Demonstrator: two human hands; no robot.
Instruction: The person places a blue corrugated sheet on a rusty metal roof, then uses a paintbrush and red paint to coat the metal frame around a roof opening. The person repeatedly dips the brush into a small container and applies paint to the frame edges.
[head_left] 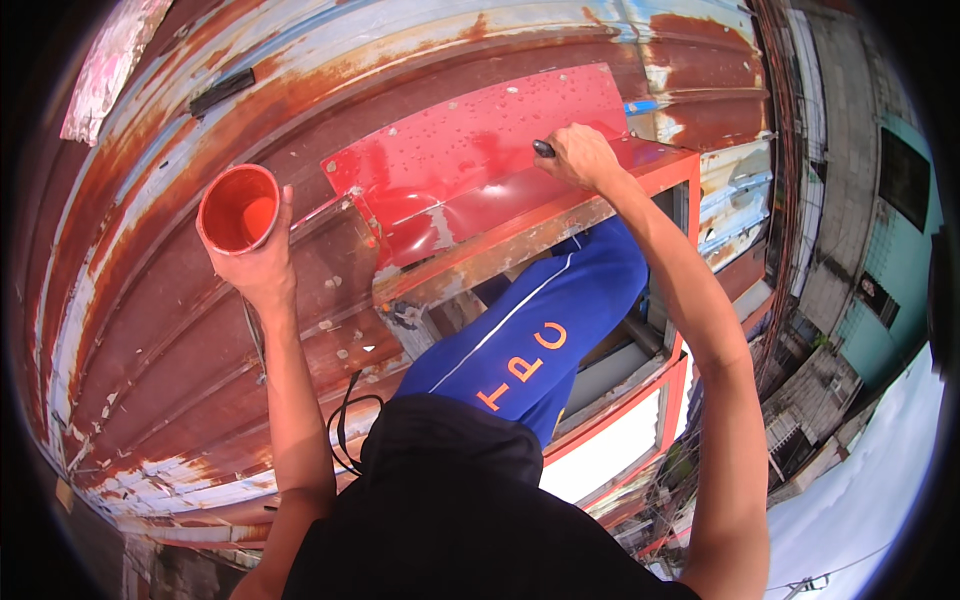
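At the left, my left hand (pixel 262 278) is wrapped round a red cup (pixel 240 208), its mouth turned up to me. Bright red liquid that looks like paint lies inside the cup. My right hand (pixel 583 158) is closed round a tool, and only its dark rounded handle end (pixel 543 148) shows. What the tool's other end is, my fingers hide. That hand is over the right part of a glossy red metal sheet (pixel 455 140), bent along its length and dotted with drops or specks. Whether the tool touches the sheet, I cannot tell.
My legs in blue trousers (pixel 540 330) rest within a red-edged frame (pixel 640 180) below the sheet. Rusty corrugated roofing (pixel 330 280) spreads all round. A dark block (pixel 222 92) lies far left. Cables (pixel 790 180) and a teal building (pixel 895 260) stand beyond the right edge.
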